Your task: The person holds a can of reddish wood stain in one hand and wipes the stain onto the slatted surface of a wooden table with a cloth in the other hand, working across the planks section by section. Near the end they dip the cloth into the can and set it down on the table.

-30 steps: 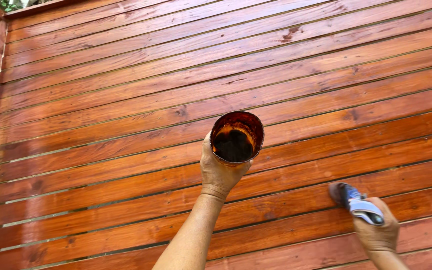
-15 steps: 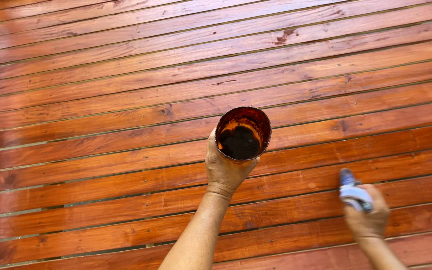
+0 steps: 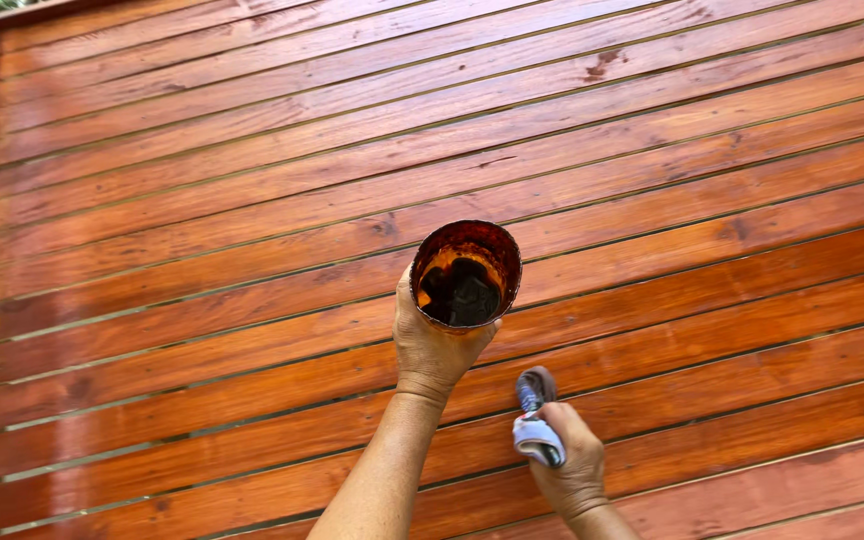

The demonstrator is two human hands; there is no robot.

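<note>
The right hand [image 3: 570, 470] has swung left, its brush [image 3: 536, 418] now at six o'clock beneath the stain cup [image 3: 466, 275] — upright, so nothing spills — gripped by the left hand [image 3: 435, 345]; both hands' fingers closed, against the stained fence boards [image 3: 202, 230].

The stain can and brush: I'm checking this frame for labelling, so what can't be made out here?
- Stain can, head view: its outer wall and base are hidden by the left hand; how deep the dark liquid sits is unclear.
- Brush, head view: the handle is covered by the right hand; whether the bristle tip touches the stained wooden boards cannot be told.
- Both forearms are cut off by the bottom edge.
</note>
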